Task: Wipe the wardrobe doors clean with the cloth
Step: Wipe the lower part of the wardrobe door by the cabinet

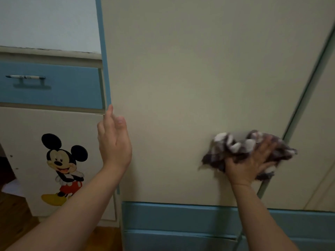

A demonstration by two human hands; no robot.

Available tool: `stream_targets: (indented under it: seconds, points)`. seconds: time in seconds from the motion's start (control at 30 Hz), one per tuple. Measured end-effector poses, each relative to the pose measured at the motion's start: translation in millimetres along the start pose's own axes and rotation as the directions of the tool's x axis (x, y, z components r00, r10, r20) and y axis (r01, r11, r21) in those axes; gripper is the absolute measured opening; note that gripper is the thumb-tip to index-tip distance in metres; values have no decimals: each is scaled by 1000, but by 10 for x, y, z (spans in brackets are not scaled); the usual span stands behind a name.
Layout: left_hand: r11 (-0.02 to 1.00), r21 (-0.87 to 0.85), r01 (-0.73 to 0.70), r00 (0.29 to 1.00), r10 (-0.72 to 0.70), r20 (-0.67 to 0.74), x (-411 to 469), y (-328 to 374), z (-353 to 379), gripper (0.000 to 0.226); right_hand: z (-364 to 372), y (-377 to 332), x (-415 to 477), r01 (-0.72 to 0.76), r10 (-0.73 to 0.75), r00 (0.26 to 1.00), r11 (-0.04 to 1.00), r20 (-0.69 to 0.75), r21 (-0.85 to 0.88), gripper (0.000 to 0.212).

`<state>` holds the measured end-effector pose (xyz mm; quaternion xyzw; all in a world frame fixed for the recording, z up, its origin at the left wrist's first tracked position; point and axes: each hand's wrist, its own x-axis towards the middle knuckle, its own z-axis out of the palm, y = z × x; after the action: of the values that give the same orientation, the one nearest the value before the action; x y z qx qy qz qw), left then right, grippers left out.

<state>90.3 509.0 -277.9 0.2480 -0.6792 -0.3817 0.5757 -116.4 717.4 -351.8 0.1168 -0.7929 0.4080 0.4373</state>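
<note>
A cream wardrobe door (190,78) with a blue edge strip fills the middle of the view. My right hand (252,163) presses a crumpled dark purple and white cloth (235,147) flat against the door's lower right part; the cloth is blurred. My left hand (113,140) grips the door's left blue edge, thumb on the front face and fingers curled behind it. A second cream door (315,142) lies to the right, past a thin teal divider.
Left of the wardrobe stands a low cabinet with a blue drawer (54,84), a bar handle (25,77) and a cartoon mouse sticker (63,167) on its cream door. Blue drawers (181,218) run below the wardrobe doors. Wooden floor (16,220) shows at the bottom left.
</note>
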Motion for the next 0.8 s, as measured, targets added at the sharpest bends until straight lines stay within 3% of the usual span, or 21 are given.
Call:
stream_targets:
  seconds: [0.07,0.13,0.2,0.27,0.33,0.43,0.53,0.67,0.8]
  points:
    - [1000,-8,15,1000,-15,-12,26,7,-14,60,-43,-79,155,-185,197,979,968,-59,170,108]
    - [1000,-17,24,1000,-24,-14,51,11,-29,60,-52,-270,241,-209,235,969,943,-75,258,111]
    - [999,-26,35,999,-35,-20,71,22,-31,58,-29,-528,261,-106,126,988,971,-84,216,107]
    - [998,-28,50,998,-51,-26,91,39,-32,53,14,-823,222,94,-89,995,991,-53,93,97]
    - [998,-23,62,998,-63,-26,114,51,-27,52,71,-1129,128,294,-294,956,955,12,30,90]
    - [997,21,70,997,-70,-13,134,85,8,61,165,-1528,-75,595,-593,801,804,79,-7,84]
    - [996,45,72,997,-72,-7,135,107,20,61,257,-1824,-248,794,-781,604,608,156,-32,85]
    - [997,47,56,998,-57,22,157,76,-60,63,352,-2095,-329,920,-892,391,384,226,-76,85]
    - [980,193,45,999,-41,-28,198,100,-111,69,394,-2202,-269,954,-924,299,278,240,-115,86]
